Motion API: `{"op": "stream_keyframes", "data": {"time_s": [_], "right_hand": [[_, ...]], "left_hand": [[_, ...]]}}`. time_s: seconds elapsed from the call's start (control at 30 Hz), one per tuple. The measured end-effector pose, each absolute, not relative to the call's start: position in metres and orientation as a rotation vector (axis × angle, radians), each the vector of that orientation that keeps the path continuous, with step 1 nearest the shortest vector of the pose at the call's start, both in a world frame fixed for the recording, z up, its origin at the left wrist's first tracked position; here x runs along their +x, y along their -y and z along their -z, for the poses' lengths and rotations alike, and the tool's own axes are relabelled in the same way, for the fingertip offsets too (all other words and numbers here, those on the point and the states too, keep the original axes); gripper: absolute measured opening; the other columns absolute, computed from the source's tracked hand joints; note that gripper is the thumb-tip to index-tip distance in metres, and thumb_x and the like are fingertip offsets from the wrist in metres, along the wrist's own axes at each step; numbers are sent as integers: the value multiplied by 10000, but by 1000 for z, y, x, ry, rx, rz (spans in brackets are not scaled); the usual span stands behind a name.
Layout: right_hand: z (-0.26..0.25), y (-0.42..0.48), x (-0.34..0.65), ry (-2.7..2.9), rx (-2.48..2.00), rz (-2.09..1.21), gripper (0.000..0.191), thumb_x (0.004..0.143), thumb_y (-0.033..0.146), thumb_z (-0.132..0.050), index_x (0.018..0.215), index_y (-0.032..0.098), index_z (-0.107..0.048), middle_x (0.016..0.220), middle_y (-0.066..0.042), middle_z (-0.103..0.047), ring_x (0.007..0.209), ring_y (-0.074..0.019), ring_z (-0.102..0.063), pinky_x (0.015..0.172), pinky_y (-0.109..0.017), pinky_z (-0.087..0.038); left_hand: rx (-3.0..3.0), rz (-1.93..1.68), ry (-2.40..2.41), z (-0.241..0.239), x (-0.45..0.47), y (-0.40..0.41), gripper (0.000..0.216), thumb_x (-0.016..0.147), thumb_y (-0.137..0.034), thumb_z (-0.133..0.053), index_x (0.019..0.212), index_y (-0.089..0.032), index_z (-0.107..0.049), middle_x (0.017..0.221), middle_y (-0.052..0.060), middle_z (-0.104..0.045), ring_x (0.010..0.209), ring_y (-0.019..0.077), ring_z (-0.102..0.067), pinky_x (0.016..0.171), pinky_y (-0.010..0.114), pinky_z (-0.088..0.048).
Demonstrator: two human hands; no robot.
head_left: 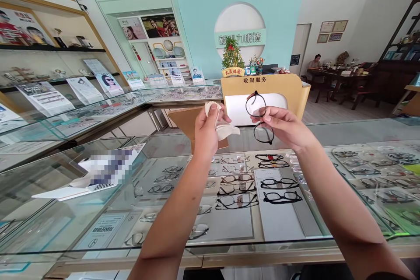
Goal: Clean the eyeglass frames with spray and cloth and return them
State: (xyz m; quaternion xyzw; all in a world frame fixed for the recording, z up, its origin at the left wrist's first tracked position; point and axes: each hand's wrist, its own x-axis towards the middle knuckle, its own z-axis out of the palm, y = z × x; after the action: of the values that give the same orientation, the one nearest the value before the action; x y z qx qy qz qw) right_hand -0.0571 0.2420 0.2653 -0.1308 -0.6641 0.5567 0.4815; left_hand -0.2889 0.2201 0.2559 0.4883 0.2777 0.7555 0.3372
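My right hand [285, 127] pinches a pair of black round-rimmed glasses [259, 117] at the bridge, held upright so one lens sits above the other. My left hand [207, 127] is closed on a small cream cleaning cloth [223, 127], a short gap left of the glasses. Both hands are raised above a glass display counter [98, 227].
Under the counter glass lie several rows of spectacle frames [241, 188]. A paper sheet [108, 168] rests on the glass at left. Behind stand a tan cashier desk [288, 89] with a small potted tree [232, 54], wall shelves at left, and a seated person [315, 63] at a far table.
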Motion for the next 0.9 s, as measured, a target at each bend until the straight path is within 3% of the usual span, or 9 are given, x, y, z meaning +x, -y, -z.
{"op": "stream_keyframes", "data": {"time_s": [0.07,0.13,0.3,0.47,0.57,0.67,0.9], "right_hand": [[-269,-238,-53,1642,-320,-1387,362,858,545,-928,836,247,-724,971,-46,-784,1016,-228,-711,958,-368,-541],[-271,-235,-52,1654,-313,-1406,354,876,532,-914,857,242,-712,946,-44,-794,972,-218,-717,953,-366,-538],[-271,-231,-52,1700,-300,-1342,247,957,434,-846,888,239,-712,909,-29,-787,940,-205,-713,928,-350,-512],[-273,-224,-48,1782,-346,-1254,211,1001,409,-791,912,238,-705,883,-29,-787,925,-218,-711,936,-371,-504],[-277,-218,-47,1817,-329,-1246,242,993,419,-794,863,237,-703,853,-28,-784,871,-215,-697,895,-371,-510],[-280,-212,-46,1876,-336,-1219,255,993,430,-789,852,237,-701,826,-29,-786,814,-206,-660,826,-358,-497],[-287,-197,-43,2026,-355,-1054,218,1017,309,-731,820,237,-672,803,-6,-774,751,-173,-574,762,-335,-434]], "left_hand": [[1403,-2003,-797,-258,-293,-213,435,856,-607,-884,826,-235,-662,662,-50,-478,564,114,-480,538,253,-407],[1612,-2031,-894,-260,-293,-205,416,887,-538,-879,790,-234,-612,673,-46,-470,573,113,-424,548,263,-368],[2185,-2197,-834,-262,-287,-194,262,946,-377,-826,825,-244,-637,830,13,-646,792,185,-601,763,339,-498],[2382,-2242,-842,-262,-286,-195,198,964,-423,-792,927,-259,-687,979,55,-755,916,233,-713,864,415,-586],[2444,-2178,-832,-263,-289,-197,515,789,-566,-954,1125,-273,-695,1215,104,-765,1048,277,-730,830,420,-615],[2511,-2133,-852,-264,-290,-197,822,572,-683,-1048,1184,-285,-669,1331,130,-743,1113,315,-727,828,444,-625],[2591,-2061,-847,-262,-292,-197,801,543,-647,-1074,1139,-277,-689,1281,120,-796,1157,337,-767,917,471,-637]]}}
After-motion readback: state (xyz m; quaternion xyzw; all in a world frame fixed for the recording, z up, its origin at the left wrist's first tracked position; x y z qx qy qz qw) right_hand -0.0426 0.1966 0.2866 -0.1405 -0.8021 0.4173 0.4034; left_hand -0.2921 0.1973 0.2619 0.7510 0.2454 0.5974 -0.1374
